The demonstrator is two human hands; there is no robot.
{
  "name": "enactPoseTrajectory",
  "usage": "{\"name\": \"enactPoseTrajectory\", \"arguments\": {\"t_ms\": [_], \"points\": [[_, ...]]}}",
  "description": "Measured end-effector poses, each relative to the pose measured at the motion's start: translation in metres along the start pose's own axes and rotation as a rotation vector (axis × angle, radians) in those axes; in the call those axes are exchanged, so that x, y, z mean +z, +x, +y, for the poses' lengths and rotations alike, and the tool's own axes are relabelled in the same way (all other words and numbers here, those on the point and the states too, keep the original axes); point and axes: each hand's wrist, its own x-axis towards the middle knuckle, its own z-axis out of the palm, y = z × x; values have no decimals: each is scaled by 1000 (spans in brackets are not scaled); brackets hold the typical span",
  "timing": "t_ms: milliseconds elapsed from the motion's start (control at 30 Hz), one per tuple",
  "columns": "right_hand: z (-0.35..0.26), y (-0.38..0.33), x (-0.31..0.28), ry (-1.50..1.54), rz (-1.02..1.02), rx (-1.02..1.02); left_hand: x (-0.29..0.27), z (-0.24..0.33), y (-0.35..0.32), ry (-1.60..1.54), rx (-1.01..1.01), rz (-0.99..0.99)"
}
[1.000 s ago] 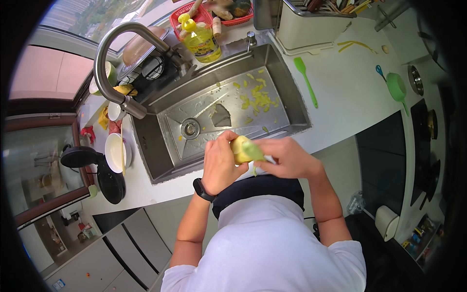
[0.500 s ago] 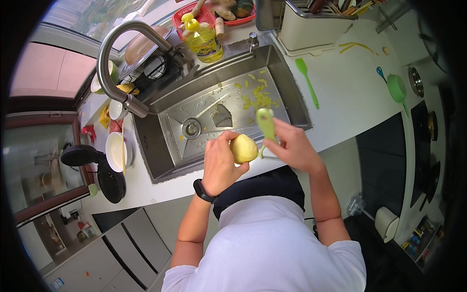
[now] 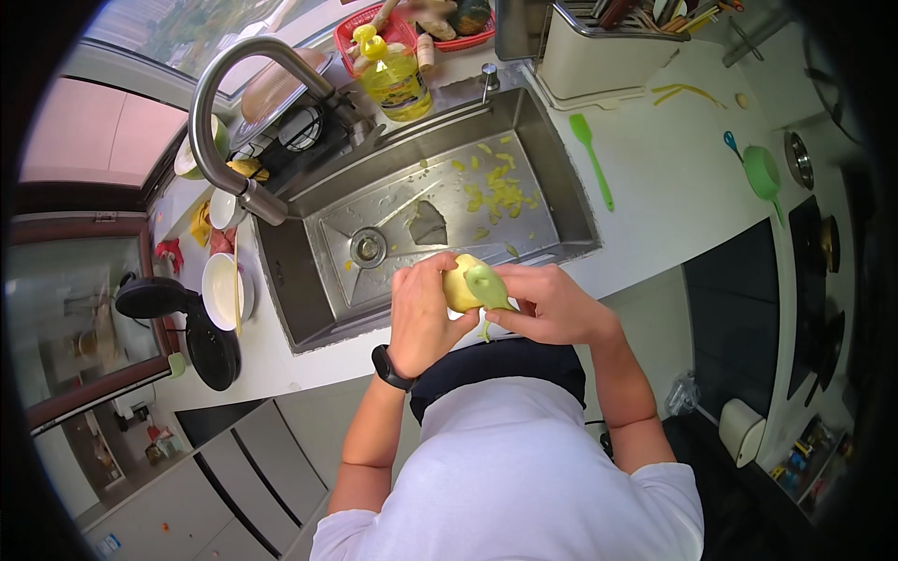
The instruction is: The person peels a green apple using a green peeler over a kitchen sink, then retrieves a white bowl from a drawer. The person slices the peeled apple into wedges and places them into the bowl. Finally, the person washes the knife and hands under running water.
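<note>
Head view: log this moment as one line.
left hand: holds yellow potato | right hand: holds green peeler at potato | sink: yellow peelings on bottom | counter: green spatula right of sink

Your counter (image 3: 664, 178)'s pretty busy tbh: yellow pump bottle (image 3: 400, 92) at the sink (image 3: 554, 168)'s back edge, cream utensil holder (image 3: 589, 67) by its back right corner, green spatula (image 3: 593, 164) just off the right edge, plus you've got a white bowl (image 3: 221, 292) near the left edge.
</note>
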Motion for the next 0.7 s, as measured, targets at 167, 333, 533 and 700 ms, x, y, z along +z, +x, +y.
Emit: {"name": "enactPoseTrajectory", "arguments": {"t_ms": [167,333,533,700], "points": [[-3,5,0,-45,-31,-86,-2,2,1,-8,39,20],[-6,6,-9,58,-62,-26,-2,2,-2,48,34,5],[11,2,-10,140,107,-27,-2,1,-3,10,-26,19],[29,-4,-7,462,533,110,6,-11,-8,-772,-348,31]]}}
